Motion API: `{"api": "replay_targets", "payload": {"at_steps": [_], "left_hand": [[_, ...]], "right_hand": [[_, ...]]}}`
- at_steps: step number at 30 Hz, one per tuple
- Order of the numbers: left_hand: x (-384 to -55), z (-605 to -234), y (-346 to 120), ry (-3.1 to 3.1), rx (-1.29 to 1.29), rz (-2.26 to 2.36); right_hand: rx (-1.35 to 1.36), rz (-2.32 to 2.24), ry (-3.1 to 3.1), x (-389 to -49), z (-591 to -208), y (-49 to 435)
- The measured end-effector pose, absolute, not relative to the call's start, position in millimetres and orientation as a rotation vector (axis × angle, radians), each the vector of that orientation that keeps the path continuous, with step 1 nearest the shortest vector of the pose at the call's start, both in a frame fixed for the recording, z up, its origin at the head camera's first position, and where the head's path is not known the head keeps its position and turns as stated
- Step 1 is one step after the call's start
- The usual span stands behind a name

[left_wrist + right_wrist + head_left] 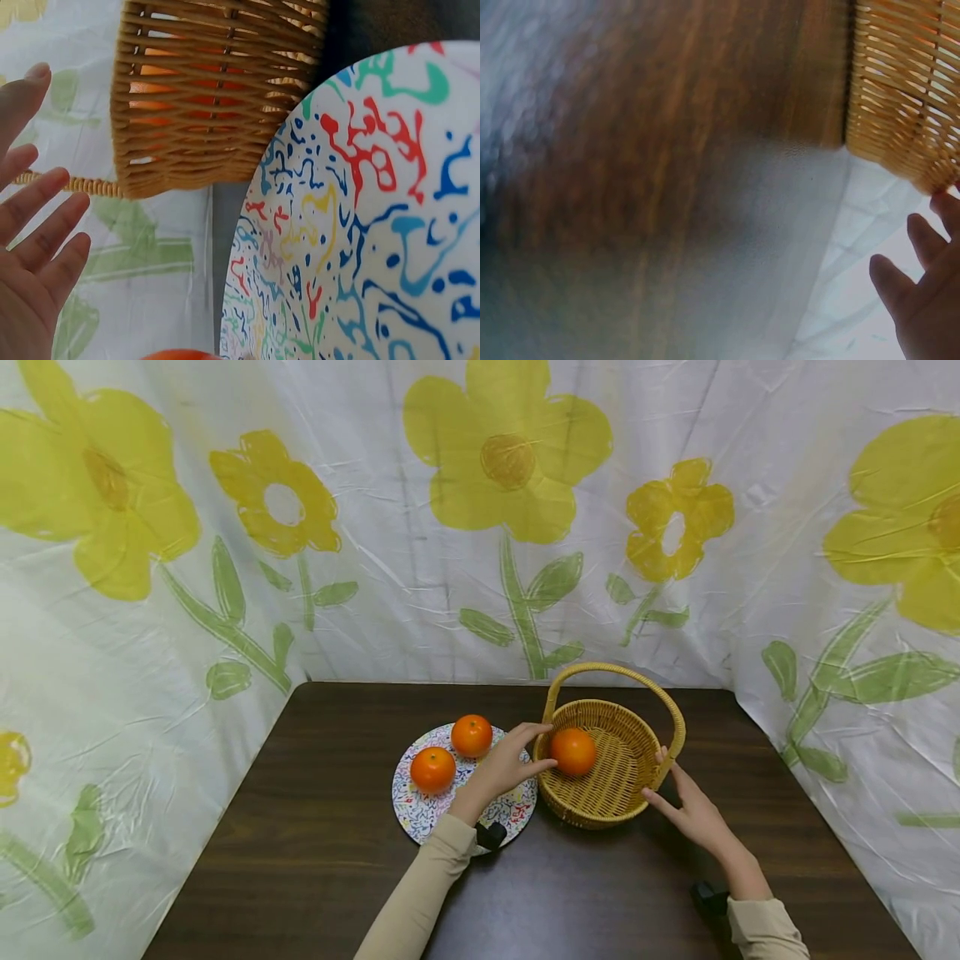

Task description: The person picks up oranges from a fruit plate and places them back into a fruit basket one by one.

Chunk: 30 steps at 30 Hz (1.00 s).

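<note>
A wicker basket [598, 806] with a tall arched handle stands on the table, an orange [573, 752] lying inside near its left wall. My left hand [504, 770] reaches over the plate to the basket's left rim, thumb and fingers spread apart beside that orange. In the left wrist view the fingers of the left hand [37, 240] hold nothing. My right hand [693, 810] touches the basket's right side around the foot of the handle, fingers extended. On a round patterned plate [408, 810] sit two more oranges, a nearer orange [432, 770] and a farther orange [472, 736].
The dark wooden table [315, 827] carries the plate at the left and the basket at the right, close together. A white curtain [390, 593] with yellow flowers hangs around the table's back and sides. Black wrist cameras are strapped below both hands.
</note>
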State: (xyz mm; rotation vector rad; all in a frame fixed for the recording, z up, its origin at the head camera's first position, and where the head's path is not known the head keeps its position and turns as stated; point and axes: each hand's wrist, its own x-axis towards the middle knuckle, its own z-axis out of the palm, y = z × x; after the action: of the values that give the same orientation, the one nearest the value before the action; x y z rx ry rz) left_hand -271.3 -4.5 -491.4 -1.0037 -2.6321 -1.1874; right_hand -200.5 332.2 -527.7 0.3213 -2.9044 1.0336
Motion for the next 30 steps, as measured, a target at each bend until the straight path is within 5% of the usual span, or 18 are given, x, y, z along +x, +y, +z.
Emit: {"api": "replay_targets", "payload": {"at_steps": [30], "left_hand": [[-258.7, -489.1, -34.6, -2.567, -0.908, -1.213]], "right_hand": [[0.33, 1.0, -2.891, -200.9, -527.7, 333.0]]}}
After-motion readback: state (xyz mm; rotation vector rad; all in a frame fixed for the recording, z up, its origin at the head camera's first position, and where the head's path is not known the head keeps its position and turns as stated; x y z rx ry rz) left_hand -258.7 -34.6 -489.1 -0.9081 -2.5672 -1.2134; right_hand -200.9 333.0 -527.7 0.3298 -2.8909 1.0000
